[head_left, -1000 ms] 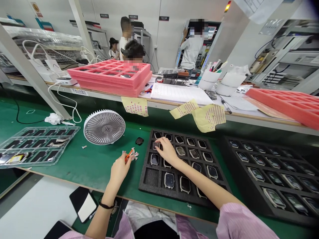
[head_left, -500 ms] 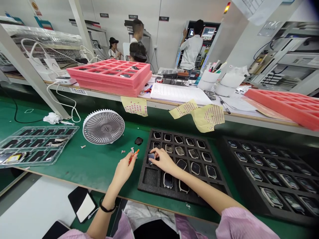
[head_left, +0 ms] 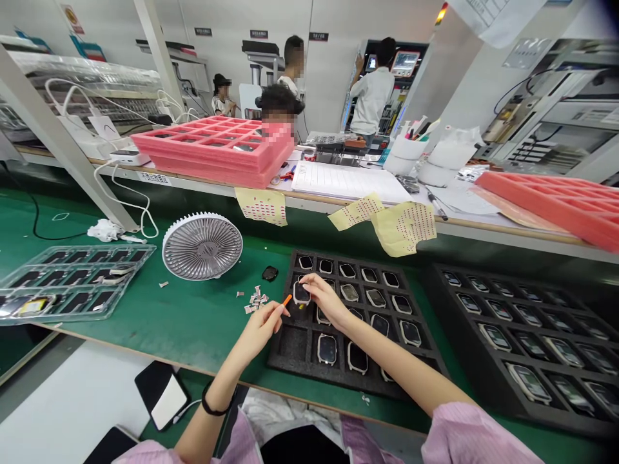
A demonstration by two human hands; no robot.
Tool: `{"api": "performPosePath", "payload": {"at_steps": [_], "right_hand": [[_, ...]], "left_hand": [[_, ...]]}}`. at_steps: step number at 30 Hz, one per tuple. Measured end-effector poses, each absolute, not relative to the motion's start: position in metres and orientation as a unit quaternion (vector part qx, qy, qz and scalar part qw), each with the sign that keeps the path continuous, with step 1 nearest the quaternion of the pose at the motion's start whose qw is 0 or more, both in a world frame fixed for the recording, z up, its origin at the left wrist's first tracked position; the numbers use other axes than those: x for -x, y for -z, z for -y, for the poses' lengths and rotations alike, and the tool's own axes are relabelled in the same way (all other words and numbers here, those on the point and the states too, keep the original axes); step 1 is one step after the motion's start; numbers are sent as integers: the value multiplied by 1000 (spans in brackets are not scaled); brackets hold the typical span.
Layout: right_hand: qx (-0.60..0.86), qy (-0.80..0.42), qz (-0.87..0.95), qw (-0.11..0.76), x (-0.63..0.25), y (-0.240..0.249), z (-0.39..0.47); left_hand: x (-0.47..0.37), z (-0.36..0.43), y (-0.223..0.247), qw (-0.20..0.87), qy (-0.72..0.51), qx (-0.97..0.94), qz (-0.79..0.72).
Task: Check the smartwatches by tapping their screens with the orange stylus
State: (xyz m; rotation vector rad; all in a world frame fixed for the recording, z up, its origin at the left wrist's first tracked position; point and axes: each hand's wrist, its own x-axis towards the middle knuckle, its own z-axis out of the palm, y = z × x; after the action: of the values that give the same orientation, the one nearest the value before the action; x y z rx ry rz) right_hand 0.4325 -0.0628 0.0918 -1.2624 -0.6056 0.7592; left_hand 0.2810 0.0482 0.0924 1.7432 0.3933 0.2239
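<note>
My left hand (head_left: 264,327) is closed round a thin orange stick-like tool (head_left: 287,300), whose exact kind I cannot make out. The tool points up and right, towards the left edge of a black foam tray (head_left: 293,348). Over the tray's left column, the fingers of my right hand (head_left: 325,299) pinch the upper right side of a smartwatch body (head_left: 301,293) with a dark face and light rim. A small yellow bit (head_left: 302,307) shows just below it. Several similar smartwatches (head_left: 327,348) lie in the tray's compartments; my right hand and forearm hide some of them.
Small pale scraps (head_left: 255,299) and a black watch-like piece (head_left: 269,273) lie left of the tray. Beyond them stands a fan (head_left: 202,246), with a clear plastic tray (head_left: 97,312) further left. Another black tray (head_left: 464,335) sits right. Pink foam trays (head_left: 203,164) and people are behind.
My right hand has moved up from a lower compartment to the smartwatch above it. My left hand, with the orange tool, has shifted right towards the tray, uncovering more pale scraps.
</note>
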Motion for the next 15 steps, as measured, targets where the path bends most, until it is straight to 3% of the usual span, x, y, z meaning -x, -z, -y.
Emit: {"api": "performPosePath", "payload": {"at_steps": [5, 15], "right_hand": [[441, -454, 160, 757, -423, -101, 62], [345, -496, 104, 790, -416, -111, 59]], "left_hand": [[-287, -32, -106, 702, -55, -690, -168], [-291, -23, -109, 716, -55, -676, -165]]}}
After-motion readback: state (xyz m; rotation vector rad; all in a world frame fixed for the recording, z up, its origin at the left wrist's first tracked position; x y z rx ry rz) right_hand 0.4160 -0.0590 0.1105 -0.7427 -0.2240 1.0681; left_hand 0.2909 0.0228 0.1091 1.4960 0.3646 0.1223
